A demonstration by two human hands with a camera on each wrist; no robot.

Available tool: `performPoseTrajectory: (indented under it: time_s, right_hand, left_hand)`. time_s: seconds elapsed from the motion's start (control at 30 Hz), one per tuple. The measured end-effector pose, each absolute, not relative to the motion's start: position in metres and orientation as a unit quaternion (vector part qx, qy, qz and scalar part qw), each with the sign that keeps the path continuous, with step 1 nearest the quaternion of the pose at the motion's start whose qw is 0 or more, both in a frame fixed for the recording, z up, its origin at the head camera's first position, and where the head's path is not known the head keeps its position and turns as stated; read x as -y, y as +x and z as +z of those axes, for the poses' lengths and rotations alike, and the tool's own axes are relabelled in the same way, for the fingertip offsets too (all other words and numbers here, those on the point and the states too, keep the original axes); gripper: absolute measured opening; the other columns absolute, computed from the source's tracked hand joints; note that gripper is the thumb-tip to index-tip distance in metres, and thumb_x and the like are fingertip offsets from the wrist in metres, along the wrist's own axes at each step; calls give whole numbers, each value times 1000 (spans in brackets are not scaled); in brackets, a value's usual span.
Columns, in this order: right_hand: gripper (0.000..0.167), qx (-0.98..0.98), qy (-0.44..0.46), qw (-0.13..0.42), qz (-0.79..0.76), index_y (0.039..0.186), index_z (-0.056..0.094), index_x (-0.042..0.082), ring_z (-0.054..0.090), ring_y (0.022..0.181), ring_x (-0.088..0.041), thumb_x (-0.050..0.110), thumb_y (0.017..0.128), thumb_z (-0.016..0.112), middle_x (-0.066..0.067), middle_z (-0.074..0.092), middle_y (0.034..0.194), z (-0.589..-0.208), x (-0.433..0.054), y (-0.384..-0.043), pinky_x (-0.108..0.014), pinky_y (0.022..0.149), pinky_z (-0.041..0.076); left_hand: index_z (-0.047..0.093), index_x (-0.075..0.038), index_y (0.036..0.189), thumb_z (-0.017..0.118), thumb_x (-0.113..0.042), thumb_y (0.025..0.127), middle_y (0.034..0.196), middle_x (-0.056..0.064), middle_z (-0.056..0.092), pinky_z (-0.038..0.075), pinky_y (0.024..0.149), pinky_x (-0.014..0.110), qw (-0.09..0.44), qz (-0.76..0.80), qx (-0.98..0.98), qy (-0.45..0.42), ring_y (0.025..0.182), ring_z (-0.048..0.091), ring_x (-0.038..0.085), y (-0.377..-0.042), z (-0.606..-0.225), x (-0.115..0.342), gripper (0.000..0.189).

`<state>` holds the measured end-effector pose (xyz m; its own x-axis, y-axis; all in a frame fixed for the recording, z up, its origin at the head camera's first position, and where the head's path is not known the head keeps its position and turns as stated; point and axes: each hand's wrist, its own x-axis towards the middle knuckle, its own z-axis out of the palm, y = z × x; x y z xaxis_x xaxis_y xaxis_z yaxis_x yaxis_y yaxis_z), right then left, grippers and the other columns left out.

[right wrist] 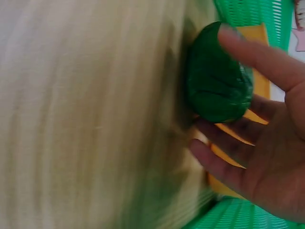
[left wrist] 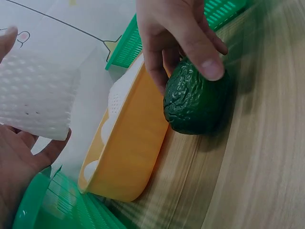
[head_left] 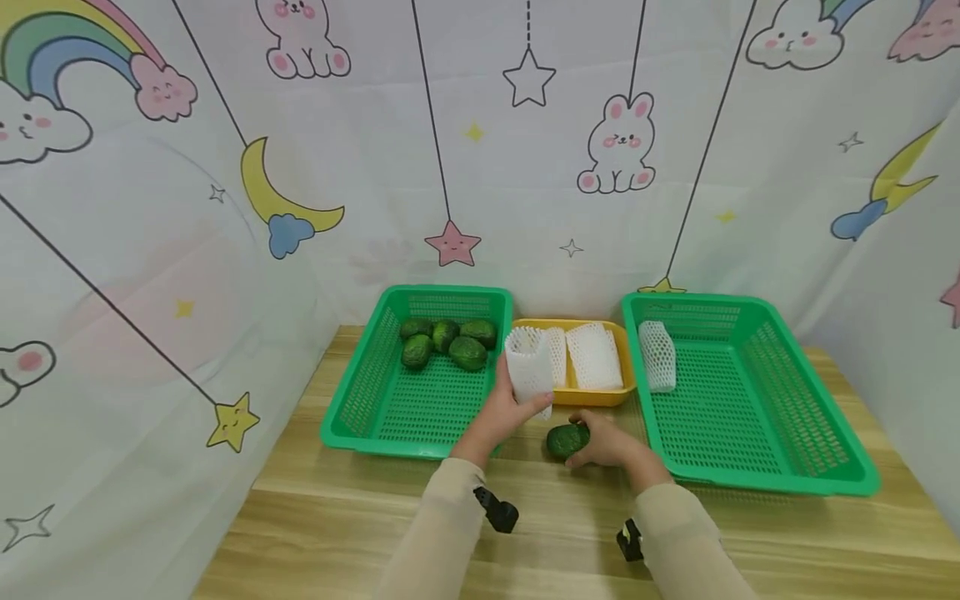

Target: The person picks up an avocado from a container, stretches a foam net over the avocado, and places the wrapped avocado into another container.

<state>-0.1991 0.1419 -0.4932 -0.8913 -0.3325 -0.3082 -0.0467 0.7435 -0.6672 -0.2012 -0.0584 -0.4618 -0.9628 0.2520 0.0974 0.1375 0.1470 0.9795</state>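
Observation:
My left hand (head_left: 505, 421) grips a white foam net sleeve (head_left: 529, 367) and holds it up in front of the yellow basket; its round opening faces up in the head view. A dark green avocado (head_left: 567, 441) is in my right hand (head_left: 604, 442), pinched between thumb and fingers close over the wooden table. In the left wrist view the avocado (left wrist: 195, 98) shows wrinkled, shiny skin, with the right thumb pressed on its top. The right wrist view has the thumb and fingers about the avocado (right wrist: 218, 74), the other fingers spread.
A green basket (head_left: 356, 444) on the left holds several avocados (head_left: 468, 353). The yellow basket (head_left: 632, 385) at the back middle contains more foam sleeves (head_left: 595, 357). In the right green basket (head_left: 840, 482) lies one sleeved item (head_left: 658, 357). A printed curtain hangs behind the table (head_left: 555, 542).

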Motion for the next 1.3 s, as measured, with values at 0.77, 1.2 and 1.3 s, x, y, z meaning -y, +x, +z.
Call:
performPoseTrajectory:
  time_s: [0.77,1.2,1.3]
  right_hand:
    - [63,-807,-224,26,-546,141,28,13,49,107,-28,22,89,64,-15,42,130,-339,-140,-217,-43,90,40]
    - [52,-861,-252,-37,-440,128,51,10,50,90,-24,30,84,70,-10,48,116,-339,-122,-219,-38,68,46]
    - [54,-869,-252,-61,-421,124,52,10,48,92,-24,38,81,71,-8,49,114,-343,-117,-218,-38,68,44]
  left_hand:
    - [29,-16,139,76,-7,76,118,7,49,46,81,40,62,652,-739,158,99,52,23,-205,-461,57,79]
    - [28,-21,136,79,-18,74,119,6,48,46,79,39,65,627,-762,151,99,52,24,-207,-465,56,81]
    - [26,-22,137,79,-19,74,119,6,48,47,79,40,71,629,-761,144,98,52,24,-206,-464,57,82]
